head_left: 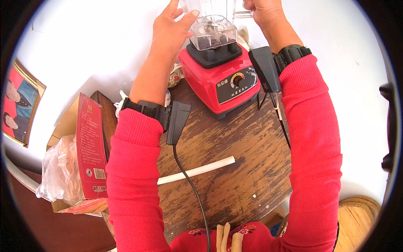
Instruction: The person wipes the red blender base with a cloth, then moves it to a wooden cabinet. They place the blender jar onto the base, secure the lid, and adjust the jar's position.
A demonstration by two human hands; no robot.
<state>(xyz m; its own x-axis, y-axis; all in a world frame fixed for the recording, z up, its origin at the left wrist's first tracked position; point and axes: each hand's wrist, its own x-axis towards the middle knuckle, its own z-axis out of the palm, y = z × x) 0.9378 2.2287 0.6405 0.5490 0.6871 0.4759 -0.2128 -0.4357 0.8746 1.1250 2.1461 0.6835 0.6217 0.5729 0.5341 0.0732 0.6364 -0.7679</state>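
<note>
A clear square blender jug [215,33] is over the black seat of the red blender base [201,84]; I cannot tell whether it is fully seated. Its upper part is cut off by the frame's top edge. My left hand [174,31] presses against the jug's left side, thumb stretched along the wall and the other fingers partly out of frame. At the handle on the jug's right, my right hand [268,14] has its fingers curled, some beyond the top edge. The base has a round dial [237,81] on its front panel.
The blender stands on a worn brown wooden table [235,185]. A white tube [201,171] lies across it. To the left are a red carton [90,143], a clear plastic bag [63,168] and a framed picture [21,105]. Black cables [191,180] hang from devices on both wrists.
</note>
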